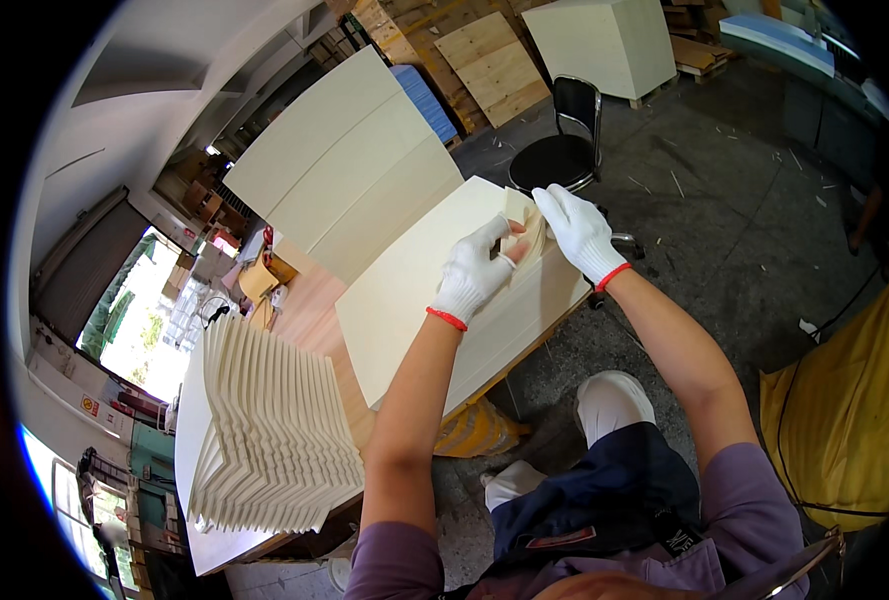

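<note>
A thick stack of large cream paper sheets (419, 260) lies on the table in front of me. At its far right corner several sheets (532, 238) are bent up and fanned between my hands. My left hand (474, 268), in a white glove with bare fingertips and a red cuff, curls its thumb and fingers on the left side of the bent sheets. My right hand (576, 235), in a matching glove, holds them from the right, fingers pressed together. Parts of the fingers are hidden by the paper.
A folded, fanned pile of cream sheets (274, 430) stands at the near left. Behind the stack rises another tall cream stack (349, 160). A black chair (554, 160) stands beyond my hands. Yellow cloth (844, 390) hangs at the right, with a black cable across it.
</note>
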`<state>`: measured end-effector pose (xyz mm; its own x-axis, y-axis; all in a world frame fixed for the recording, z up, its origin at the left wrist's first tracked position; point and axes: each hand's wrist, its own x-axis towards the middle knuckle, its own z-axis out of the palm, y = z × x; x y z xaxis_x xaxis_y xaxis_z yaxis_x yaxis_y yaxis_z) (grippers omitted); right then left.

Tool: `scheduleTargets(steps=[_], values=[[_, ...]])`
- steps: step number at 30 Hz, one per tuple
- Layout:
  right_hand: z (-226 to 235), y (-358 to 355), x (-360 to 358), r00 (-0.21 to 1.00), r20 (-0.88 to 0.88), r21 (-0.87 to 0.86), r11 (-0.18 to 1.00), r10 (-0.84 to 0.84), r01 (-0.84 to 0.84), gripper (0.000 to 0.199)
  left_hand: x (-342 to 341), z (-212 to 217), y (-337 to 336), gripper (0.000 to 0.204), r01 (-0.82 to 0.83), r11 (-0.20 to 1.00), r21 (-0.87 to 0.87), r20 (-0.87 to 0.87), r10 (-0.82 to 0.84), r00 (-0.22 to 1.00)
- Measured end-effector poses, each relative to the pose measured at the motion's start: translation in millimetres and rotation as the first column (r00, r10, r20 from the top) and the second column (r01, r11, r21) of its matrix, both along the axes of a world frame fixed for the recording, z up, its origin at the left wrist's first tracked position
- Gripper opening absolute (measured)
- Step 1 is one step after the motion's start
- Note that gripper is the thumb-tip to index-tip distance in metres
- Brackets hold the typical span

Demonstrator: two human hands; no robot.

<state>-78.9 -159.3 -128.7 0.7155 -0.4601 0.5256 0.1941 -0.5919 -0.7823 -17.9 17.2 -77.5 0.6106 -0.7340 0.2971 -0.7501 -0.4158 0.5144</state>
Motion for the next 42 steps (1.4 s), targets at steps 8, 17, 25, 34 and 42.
scheduleTargets(steps=[8, 17, 25, 34, 42], values=[[0, 1, 0, 1.000, 0.011, 0.008, 1.000, -0.020, 0.019, 0.049, 5, -3, -1, 0.037, -0.010, 1.000, -0.012, -0.011, 0.010, 1.000], [2, 1, -2, 1.000, -0.017, 0.016, 1.000, -0.001, 0.001, 0.048, -4, 3, 1, 0.023, -0.005, 0.998, -0.056, -0.044, 0.002, 0.999], [-2, 2, 2, 1.000, 0.022, 0.029, 1.000, 0.010, -0.011, 0.046, -1, -2, -2, 0.029, -0.005, 1.000, 0.014, 0.118, 0.003, 0.993], [-1, 1, -1, 0.999, 0.035, 0.025, 1.000, 0.004, -0.005, 0.045, 0, -1, -2, 0.032, -0.014, 1.000, -0.002, 0.042, 0.014, 0.999], [13, -22, -31, 0.972, -0.203, 0.018, 0.992, -0.120, 0.126, 0.055, -18, 4, -1, 0.041, 0.011, 0.994, 0.107, 0.278, -0.040, 0.960]])
